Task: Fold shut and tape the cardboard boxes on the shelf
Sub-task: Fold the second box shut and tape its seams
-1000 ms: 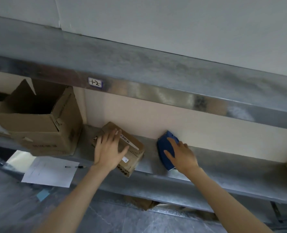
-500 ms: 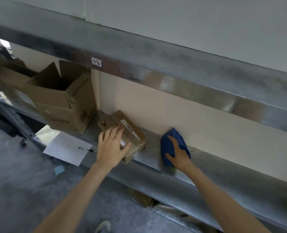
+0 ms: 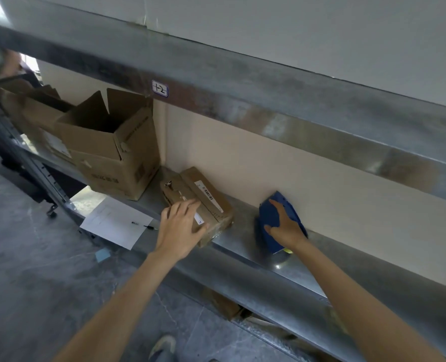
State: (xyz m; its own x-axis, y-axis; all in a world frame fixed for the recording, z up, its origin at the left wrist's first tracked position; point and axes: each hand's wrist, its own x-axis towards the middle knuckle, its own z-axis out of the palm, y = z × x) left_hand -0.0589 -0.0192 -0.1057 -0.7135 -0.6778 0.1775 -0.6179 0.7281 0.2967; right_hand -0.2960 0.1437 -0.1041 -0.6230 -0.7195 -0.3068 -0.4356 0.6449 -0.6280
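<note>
A small flat cardboard box [image 3: 206, 197] with white barcode labels lies closed on the metal shelf [image 3: 245, 246]. My left hand [image 3: 181, 228] rests on its near end, fingers spread over the top and thumb against the side. To the right, a blue tape dispenser [image 3: 271, 218] stands on the shelf against the beige back wall. My right hand [image 3: 285, 226] lies over it, fingers laid across its blue body. A larger cardboard box [image 3: 112, 150] with its top flaps open stands at the left on the same shelf.
More open cardboard boxes [image 3: 31, 105] sit further left. A sheet of paper [image 3: 114, 226] with a pen [image 3: 143, 225] lies at the shelf's front edge. An upper shelf beam [image 3: 242, 100] with a label overhangs. Grey floor lies below.
The view has swung to the left and down, showing more of the open boxes. Both hands stay where they were, left on the small box and right on the tape dispenser.
</note>
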